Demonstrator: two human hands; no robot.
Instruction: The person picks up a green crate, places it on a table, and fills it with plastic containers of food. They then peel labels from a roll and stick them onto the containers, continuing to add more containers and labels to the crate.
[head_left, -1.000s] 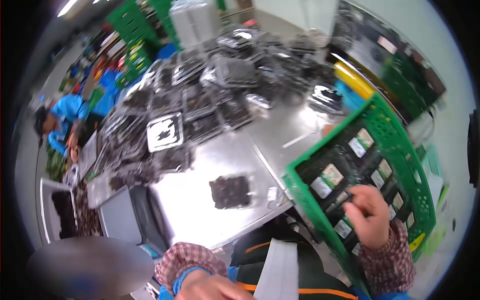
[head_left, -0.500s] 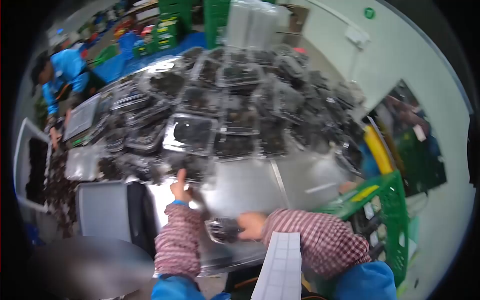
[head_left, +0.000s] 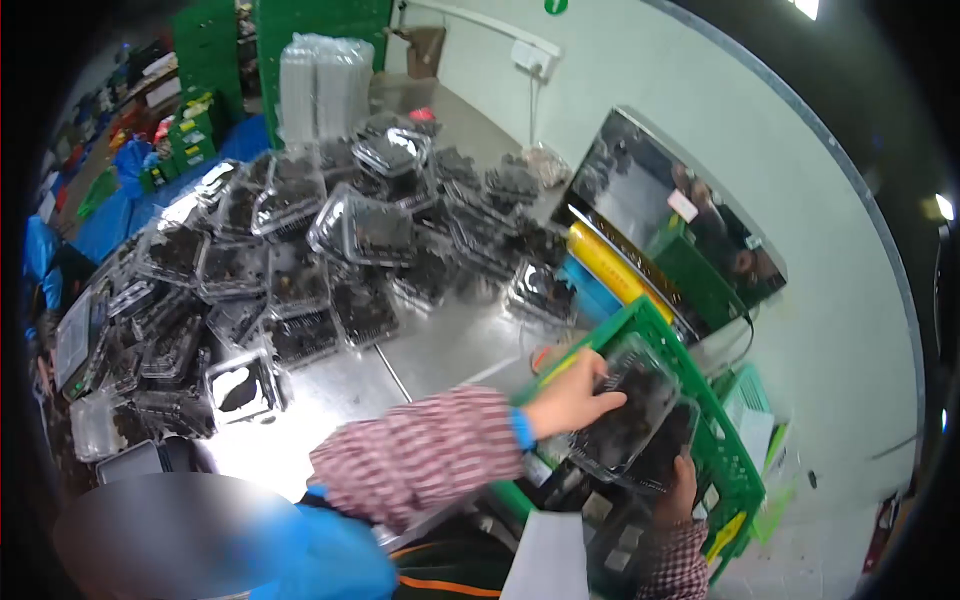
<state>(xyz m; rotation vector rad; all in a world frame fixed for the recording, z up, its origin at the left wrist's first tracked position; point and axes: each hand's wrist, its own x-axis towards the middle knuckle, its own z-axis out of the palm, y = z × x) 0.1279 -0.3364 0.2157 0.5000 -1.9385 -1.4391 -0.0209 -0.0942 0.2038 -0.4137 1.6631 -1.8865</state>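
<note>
Steel worktop (head_left: 440,345) heaped with clear berry punnets (head_left: 300,250), green crate (head_left: 735,455) close at its right edge; filled punnet (head_left: 635,415) held over the crate, left hand (head_left: 570,398) fingers gripping its lid, right hand (head_left: 683,490) fingers cupped beneath, likely to keep it level.

hands (head_left: 575,398) hold clamshell (head_left: 632,408) (dark contents) over green crate (head_left: 733,462)

Bright overhead light, white glare on the steel tabletop (head_left: 300,440), glints on clear lids, strong fisheye bending, black vignetted corners, slight motion blur, blurred oval patch lower left.
</note>
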